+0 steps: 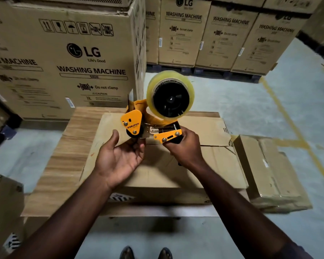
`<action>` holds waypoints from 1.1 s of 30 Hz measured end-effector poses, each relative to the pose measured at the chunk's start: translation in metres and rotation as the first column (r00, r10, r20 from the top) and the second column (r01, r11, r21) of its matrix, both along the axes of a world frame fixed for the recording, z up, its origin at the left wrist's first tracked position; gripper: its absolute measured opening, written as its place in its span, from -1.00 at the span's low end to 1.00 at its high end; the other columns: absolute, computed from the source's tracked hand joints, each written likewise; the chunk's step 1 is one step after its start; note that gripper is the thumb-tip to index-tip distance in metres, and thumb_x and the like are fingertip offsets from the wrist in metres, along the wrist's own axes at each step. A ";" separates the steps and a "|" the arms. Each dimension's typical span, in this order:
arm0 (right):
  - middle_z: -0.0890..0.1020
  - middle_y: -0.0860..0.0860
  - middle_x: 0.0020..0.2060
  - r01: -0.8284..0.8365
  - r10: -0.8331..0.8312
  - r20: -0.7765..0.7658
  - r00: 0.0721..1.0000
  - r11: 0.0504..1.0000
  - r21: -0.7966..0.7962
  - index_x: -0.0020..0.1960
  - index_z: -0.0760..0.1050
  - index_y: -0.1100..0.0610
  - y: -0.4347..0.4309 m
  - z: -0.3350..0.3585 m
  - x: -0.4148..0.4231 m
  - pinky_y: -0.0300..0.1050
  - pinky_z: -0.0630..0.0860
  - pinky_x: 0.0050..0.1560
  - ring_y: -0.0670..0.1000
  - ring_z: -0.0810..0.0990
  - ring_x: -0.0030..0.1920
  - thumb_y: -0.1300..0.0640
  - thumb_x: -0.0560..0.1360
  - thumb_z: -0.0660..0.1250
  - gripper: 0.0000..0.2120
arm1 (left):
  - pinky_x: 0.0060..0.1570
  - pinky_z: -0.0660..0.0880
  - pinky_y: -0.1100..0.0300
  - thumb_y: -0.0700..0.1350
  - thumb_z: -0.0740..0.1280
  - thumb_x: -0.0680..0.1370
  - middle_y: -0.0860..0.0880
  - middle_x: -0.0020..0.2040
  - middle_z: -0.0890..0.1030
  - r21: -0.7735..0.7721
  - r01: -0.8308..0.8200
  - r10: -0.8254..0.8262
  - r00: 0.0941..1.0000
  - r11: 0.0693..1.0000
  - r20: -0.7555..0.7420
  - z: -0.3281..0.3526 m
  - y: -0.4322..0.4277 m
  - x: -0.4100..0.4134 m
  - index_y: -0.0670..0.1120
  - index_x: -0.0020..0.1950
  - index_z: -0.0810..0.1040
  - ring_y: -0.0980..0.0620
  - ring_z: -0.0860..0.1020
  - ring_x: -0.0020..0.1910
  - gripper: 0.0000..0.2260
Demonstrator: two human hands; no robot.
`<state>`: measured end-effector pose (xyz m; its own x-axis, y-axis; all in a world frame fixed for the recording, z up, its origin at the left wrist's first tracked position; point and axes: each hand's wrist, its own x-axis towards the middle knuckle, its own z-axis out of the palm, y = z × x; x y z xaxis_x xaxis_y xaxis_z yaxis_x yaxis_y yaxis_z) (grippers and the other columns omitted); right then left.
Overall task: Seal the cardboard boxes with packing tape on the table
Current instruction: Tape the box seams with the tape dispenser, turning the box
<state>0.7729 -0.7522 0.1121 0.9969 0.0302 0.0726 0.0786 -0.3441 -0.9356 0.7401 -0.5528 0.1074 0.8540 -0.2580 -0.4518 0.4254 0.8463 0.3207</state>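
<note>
While tall washing-machine cartons (pixel 73 58) fill the upper left and top of the frame, a wooden table (pixel 64 156) spreads across the middle and carries a flat cardboard box (pixel 204 165). Its top flaps meet in a seam that runs out to the right from under the hands. A second cardboard box (pixel 269 174) sits just beside it at the right edge, and part of another (pixel 4 212) is cut off at lower left.

Above the centre of the box on the table, both hands hold up an orange tape dispenser (pixel 151 126), its clear tape roll (pixel 170 94) pointing toward the top of the frame. The right hand (pixel 185 148) wraps its fingers round the black handle, which is mostly hidden inside the fist. The left hand (pixel 118 157) is cupped palm-up beneath the dispenser's front end, thumb spread apart and fingers loosely bent toward the roller. Whether the fingertips touch a tape end cannot be made out. Both forearms reach in from the bottom corners.
</note>
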 end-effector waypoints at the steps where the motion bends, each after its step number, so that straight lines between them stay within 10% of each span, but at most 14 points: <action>1: 0.63 -0.27 -0.40 -0.002 0.002 0.012 1.000 1.000 0.006 -0.16 0.59 -0.10 0.000 0.001 0.000 -0.41 0.37 -0.49 -0.22 0.58 -0.42 0.20 0.39 0.55 -0.77 | -0.16 0.64 0.14 0.25 0.19 0.62 -0.12 0.02 0.65 -0.009 -0.003 0.003 1.000 1.000 0.005 0.002 0.004 -0.002 -0.23 0.01 0.68 -0.02 0.65 -0.06 -0.44; 7: 0.69 -0.19 -0.28 -0.060 0.055 0.101 0.993 0.997 0.041 -0.02 0.66 0.02 -0.006 -0.001 -0.004 -0.35 0.48 -0.28 -0.19 0.65 -0.26 0.24 0.38 0.58 -0.77 | -0.22 0.64 0.20 -0.06 0.59 0.32 -0.11 -0.19 0.66 0.100 0.004 -0.005 1.000 0.995 0.011 0.018 0.005 -0.005 -0.22 -0.20 0.71 0.00 0.65 -0.25 -0.76; 11: 0.71 -0.23 -0.21 -0.103 0.095 0.169 0.981 0.994 0.038 -0.05 0.66 -0.03 -0.012 -0.002 -0.009 -0.33 0.53 -0.14 -0.18 0.69 -0.15 0.27 0.35 0.62 -0.70 | -0.32 0.63 0.19 -0.32 0.70 -0.27 -0.15 -0.25 0.66 0.115 -0.034 0.034 0.999 0.993 0.005 0.007 0.003 -0.006 -0.24 -0.21 0.66 -0.02 0.64 -0.34 -0.35; 15: 0.72 -0.17 -0.24 -0.127 0.120 0.131 0.984 0.991 0.049 -0.11 0.64 0.00 -0.024 -0.006 -0.012 -0.30 0.55 -0.17 -0.15 0.71 -0.19 0.34 0.35 0.60 -0.71 | -0.32 0.61 0.20 -0.24 0.71 -0.19 -0.15 -0.23 0.66 0.102 0.013 -0.014 1.000 0.995 0.012 0.003 -0.002 -0.017 -0.25 -0.21 0.69 -0.04 0.64 -0.34 -0.42; 19: 0.72 -0.17 -0.23 -0.202 0.199 0.044 0.979 0.977 0.067 0.04 0.64 0.14 -0.036 -0.005 -0.018 -0.33 0.53 -0.24 -0.18 0.69 -0.22 0.31 0.41 0.56 -0.76 | -0.28 0.60 0.22 0.13 0.44 0.48 -0.10 -0.22 0.66 0.205 0.048 -0.048 0.999 0.978 -0.006 0.010 -0.010 -0.028 -0.20 -0.22 0.73 0.02 0.63 -0.30 -0.62; 23: 0.66 -0.26 -0.33 -0.276 0.285 -0.060 0.957 0.953 0.123 0.08 0.57 0.11 -0.043 -0.012 -0.024 -0.48 0.39 -0.45 -0.27 0.60 -0.36 0.37 0.44 0.52 -0.70 | -0.33 0.63 0.24 -0.22 0.49 0.35 -0.12 -0.21 0.68 0.292 -0.036 0.047 0.998 0.956 -0.032 0.005 -0.019 -0.032 -0.19 -0.06 0.62 0.04 0.66 -0.30 -0.80; 33: 0.71 -0.17 -0.19 -0.139 0.157 0.031 0.987 0.936 -0.323 -0.14 0.57 -0.18 -0.025 -0.017 -0.014 -0.11 0.54 -0.19 -0.11 0.66 -0.14 -0.07 0.35 0.53 -0.84 | -0.49 0.28 0.32 -0.44 0.17 0.56 -0.13 -0.41 0.43 0.870 -0.065 -0.062 0.992 0.489 0.109 -0.011 0.009 -0.026 -0.11 -0.36 0.59 0.05 0.34 -0.42 -0.61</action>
